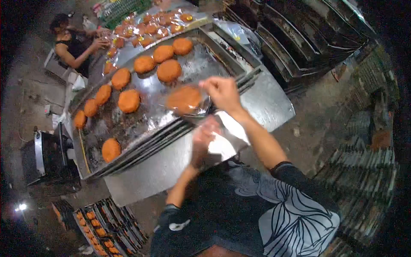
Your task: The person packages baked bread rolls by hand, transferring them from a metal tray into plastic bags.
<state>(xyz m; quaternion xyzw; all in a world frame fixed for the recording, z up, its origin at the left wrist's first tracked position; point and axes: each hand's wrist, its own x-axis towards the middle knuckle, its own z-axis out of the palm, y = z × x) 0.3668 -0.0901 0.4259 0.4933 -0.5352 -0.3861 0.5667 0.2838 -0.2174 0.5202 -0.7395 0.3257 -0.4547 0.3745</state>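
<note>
A round orange-brown bun, smeared by motion, is inside a clear plastic bag above the near edge of the tray. My right hand is closed, its fingertips pinching the bag's upper edge. Below the bag is my left hand, blurred, so its fingers cannot be made out. It lies at the left edge of a shiny stack of clear plastic sheets or bags. Several bare buns, such as one bun, rest on the dark metal tray.
A metal table carries the tray. At the far side, bagged buns lie near a seated person. Dark tray stacks stand at the upper right, a rack of buns at the lower left, and a black machine at left.
</note>
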